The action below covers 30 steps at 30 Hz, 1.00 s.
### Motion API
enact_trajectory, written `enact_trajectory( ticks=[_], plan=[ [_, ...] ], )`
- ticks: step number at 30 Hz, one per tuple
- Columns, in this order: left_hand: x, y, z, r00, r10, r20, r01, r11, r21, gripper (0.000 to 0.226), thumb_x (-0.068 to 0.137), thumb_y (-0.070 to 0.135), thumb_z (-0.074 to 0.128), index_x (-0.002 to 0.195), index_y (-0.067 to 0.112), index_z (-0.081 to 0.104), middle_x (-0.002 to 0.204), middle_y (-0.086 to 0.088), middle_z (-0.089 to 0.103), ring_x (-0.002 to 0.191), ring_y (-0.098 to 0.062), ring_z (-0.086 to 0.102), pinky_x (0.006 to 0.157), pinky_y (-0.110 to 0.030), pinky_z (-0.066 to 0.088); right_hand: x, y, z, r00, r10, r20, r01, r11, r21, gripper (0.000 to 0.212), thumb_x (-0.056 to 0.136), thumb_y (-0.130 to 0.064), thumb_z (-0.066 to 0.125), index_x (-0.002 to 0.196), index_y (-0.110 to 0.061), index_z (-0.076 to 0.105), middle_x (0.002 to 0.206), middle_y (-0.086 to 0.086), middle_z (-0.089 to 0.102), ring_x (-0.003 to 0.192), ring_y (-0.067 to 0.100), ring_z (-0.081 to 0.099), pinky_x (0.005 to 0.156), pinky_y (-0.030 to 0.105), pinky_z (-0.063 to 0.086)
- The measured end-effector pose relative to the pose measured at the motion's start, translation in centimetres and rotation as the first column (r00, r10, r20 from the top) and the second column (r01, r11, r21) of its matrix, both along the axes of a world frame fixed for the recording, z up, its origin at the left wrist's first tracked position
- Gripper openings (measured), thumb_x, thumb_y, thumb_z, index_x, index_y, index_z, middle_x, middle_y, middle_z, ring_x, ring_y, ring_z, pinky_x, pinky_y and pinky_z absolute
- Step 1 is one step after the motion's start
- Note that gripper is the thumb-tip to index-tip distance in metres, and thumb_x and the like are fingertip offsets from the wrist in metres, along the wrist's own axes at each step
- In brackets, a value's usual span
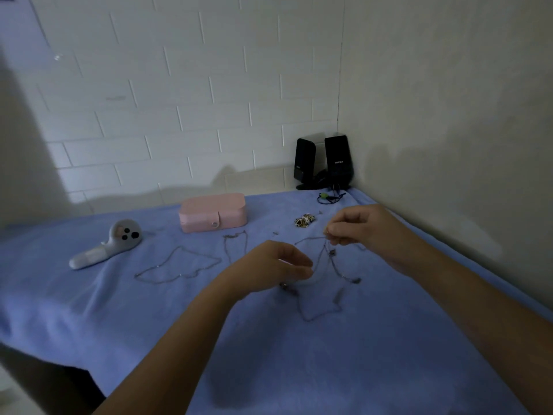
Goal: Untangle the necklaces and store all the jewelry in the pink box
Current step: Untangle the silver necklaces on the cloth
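The right hand (359, 227) and the nearer left hand (270, 266) each pinch tangled thin silver chain necklaces (332, 253) over a blue cloth (299, 360).

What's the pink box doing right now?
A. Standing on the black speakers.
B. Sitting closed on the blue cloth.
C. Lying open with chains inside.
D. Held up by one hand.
B: the pink box sits on the blue cloth, lid down and flap snapped over its front, while the left hand and right hand pinch a tangled chain.
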<state>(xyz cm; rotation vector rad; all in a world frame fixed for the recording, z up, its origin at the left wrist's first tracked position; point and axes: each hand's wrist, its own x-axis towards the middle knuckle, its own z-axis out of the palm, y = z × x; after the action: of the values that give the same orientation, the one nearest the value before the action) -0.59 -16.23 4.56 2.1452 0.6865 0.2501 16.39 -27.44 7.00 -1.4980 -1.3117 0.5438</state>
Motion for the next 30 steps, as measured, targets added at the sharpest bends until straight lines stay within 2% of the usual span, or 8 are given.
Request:
enact_trajectory(
  ticks=[4,10,14,17,22,26,28,30],
  plan=[
    [-1.0,-0.4,1.6,0.999,-0.027,-0.029,0.029,0.998,0.06,0.027,0.083,0.025,0.07,0.11,0.027,0.068,0.112,0.011,0.064,0.105,-0.005,0.058,0.09,-0.024,0.046,-0.7,0.5,0.6,0.986,0.099,-0.135,-0.107,0.993,-0.049,0.014,0.088,-0.003,0.058,0.076,-0.003,0.064,0.069,0.003,0.065,0.068,0.01,0.062,0.069,0.019,0.052],
    [-0.8,-1.4,3.0,0.995,-0.047,0.082,0.042,0.997,0.065,0.023,0.082,0.029,0.07,0.104,0.023,0.071,0.099,0.012,0.07,0.089,-0.001,0.063,0.078,-0.017,0.052,-1.6,1.1,0.9,0.994,0.099,-0.037,-0.102,0.992,-0.077,0.018,0.092,-0.005,0.051,0.08,-0.003,0.064,0.075,0.004,0.068,0.071,0.01,0.065,0.073,0.02,0.054],
    [-0.9,-0.5,2.0,0.998,-0.038,0.052,0.045,0.991,-0.125,0.023,0.087,0.016,0.066,0.109,0.012,0.068,0.107,-0.003,0.069,0.095,-0.014,0.067,0.077,-0.023,0.057,-1.6,1.4,0.9,0.994,0.068,-0.08,-0.07,0.997,-0.02,0.016,0.093,-0.005,0.051,0.08,-0.007,0.059,0.071,0.004,0.065,0.067,0.012,0.063,0.073,0.025,0.054],
    [-1.3,0.2,1.0,0.998,-0.008,0.059,0.022,0.97,-0.243,0.022,0.088,0.014,0.065,0.109,0.011,0.068,0.106,-0.008,0.069,0.095,-0.019,0.068,0.078,-0.028,0.058,-1.3,1.4,0.9,0.998,0.038,-0.049,-0.038,0.999,-0.015,0.013,0.095,-0.007,0.051,0.083,-0.008,0.057,0.062,0.0,0.058,0.059,0.011,0.057,0.067,0.025,0.051],
    [-0.8,-0.1,0.4,0.988,-0.029,0.152,0.046,0.993,-0.106,0.039,0.083,0.035,0.068,0.121,0.027,0.062,0.118,0.011,0.064,0.109,-0.002,0.059,0.098,-0.025,0.044,-1.7,1.4,0.8,0.989,0.137,0.064,-0.129,0.985,-0.111,0.01,0.097,-0.012,0.05,0.09,-0.008,0.054,0.049,-0.011,0.043,0.043,0.006,0.035,0.046,0.02,0.032],
    [0.1,-1.6,1.3,0.921,-0.039,0.388,0.127,0.971,-0.203,0.016,0.089,0.022,0.061,0.083,0.021,0.076,0.097,0.002,0.074,0.102,-0.006,0.065,0.098,-0.024,0.045,-1.7,1.5,1.3,0.979,0.174,0.105,-0.164,0.982,-0.098,0.007,0.095,-0.013,0.053,0.09,-0.008,0.056,0.055,0.002,0.046,0.041,0.005,0.032,0.041,0.016,0.029],
    [0.4,-1.3,1.6,0.859,0.046,0.509,0.146,0.933,-0.329,0.041,0.091,0.012,0.054,0.053,0.021,0.068,0.073,-0.001,0.07,0.084,-0.013,0.067,0.092,-0.028,0.05,-1.3,1.2,1.7,0.974,0.172,0.145,-0.162,0.984,-0.078,0.003,0.091,-0.008,0.06,0.091,-0.009,0.057,0.055,0.002,0.044,0.041,0.004,0.033,0.042,0.013,0.029],
    [0.5,-0.6,1.6,0.795,0.149,0.588,0.211,0.841,-0.499,0.047,0.086,0.013,0.058,0.04,0.02,0.051,0.051,0.0,0.053,0.06,-0.015,0.06,0.078,-0.031,0.053,-0.3,1.0,1.7,0.978,0.13,0.165,-0.125,0.991,-0.04,0.012,0.086,-0.001,0.064,0.091,-0.009,0.057,0.05,-0.007,0.039,0.042,0.003,0.033,0.043,0.013,0.03]
  ],
)
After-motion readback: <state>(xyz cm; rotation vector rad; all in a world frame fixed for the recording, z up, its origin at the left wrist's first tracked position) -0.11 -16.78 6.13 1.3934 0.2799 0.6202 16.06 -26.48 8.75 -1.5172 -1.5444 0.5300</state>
